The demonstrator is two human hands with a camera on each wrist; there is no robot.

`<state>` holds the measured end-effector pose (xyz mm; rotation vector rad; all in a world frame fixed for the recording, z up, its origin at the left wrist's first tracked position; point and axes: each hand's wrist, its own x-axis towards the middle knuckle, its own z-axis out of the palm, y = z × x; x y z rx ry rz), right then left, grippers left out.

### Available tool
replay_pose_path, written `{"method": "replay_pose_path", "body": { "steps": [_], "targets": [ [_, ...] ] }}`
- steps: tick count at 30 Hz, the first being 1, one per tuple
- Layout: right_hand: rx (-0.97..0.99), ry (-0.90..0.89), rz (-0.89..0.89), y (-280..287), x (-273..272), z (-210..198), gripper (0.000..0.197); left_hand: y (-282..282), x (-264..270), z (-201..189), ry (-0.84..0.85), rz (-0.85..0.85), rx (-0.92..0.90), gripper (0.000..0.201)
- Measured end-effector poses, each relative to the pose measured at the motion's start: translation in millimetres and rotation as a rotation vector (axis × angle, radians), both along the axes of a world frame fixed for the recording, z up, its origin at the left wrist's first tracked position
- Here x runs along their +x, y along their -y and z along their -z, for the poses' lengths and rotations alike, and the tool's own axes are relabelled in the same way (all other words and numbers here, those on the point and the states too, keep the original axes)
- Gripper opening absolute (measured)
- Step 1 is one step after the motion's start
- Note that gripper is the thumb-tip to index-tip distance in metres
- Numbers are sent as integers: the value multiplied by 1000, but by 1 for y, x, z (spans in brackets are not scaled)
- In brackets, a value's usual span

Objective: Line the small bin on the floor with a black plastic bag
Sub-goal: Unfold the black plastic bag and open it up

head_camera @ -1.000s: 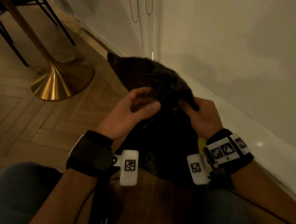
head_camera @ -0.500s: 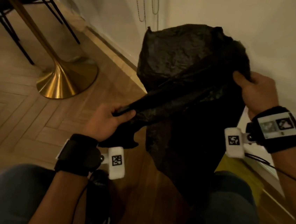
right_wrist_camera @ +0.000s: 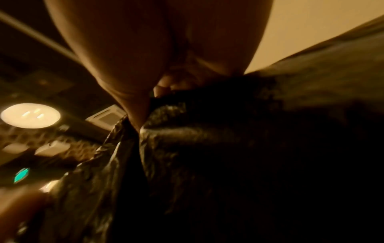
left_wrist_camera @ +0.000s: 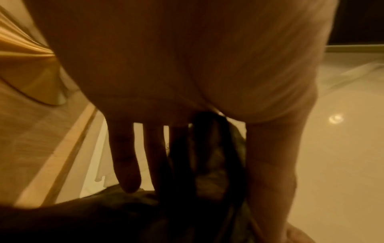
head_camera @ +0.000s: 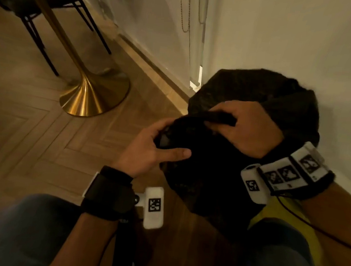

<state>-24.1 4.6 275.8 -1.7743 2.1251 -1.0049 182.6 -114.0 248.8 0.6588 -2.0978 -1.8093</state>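
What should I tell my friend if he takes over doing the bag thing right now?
Left hand: pinches the near edge of the black bag between thumb and finger; the other fingers hang straight in the wrist view.
Right hand: grips a bunched fold of the bag's edge, by the white wall.
The bag is puffed up, held low between both knees above the wooden floor.
A yellow thing peeks out under the right wrist; it may be the bin, but I cannot tell.
Done: bag in hand, partly opened.
Left: spread the mouth, push the bag into the bin, fold the edge over the rim.
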Motion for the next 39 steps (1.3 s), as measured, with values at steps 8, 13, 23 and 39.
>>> {"method": "replay_pose_path", "body": {
  "steps": [8, 13, 23, 39],
  "targets": [
    [-25, 402, 102, -11, -29, -12, 40, -3, -18, 29, -21, -102, -57, 43],
    [-201, 158, 380, -12, -32, -5, 27, 2, -22, 27, -42, -309, -72, 25],
    [204, 421, 198, 13, 68, 26, 95, -13, -30, 18, -160, -346, -123, 18],
    [-218, 1124, 151, 67, -19, -92, 25, 33, -1, -18, 203, -300, -535, 17]
  ]
}}
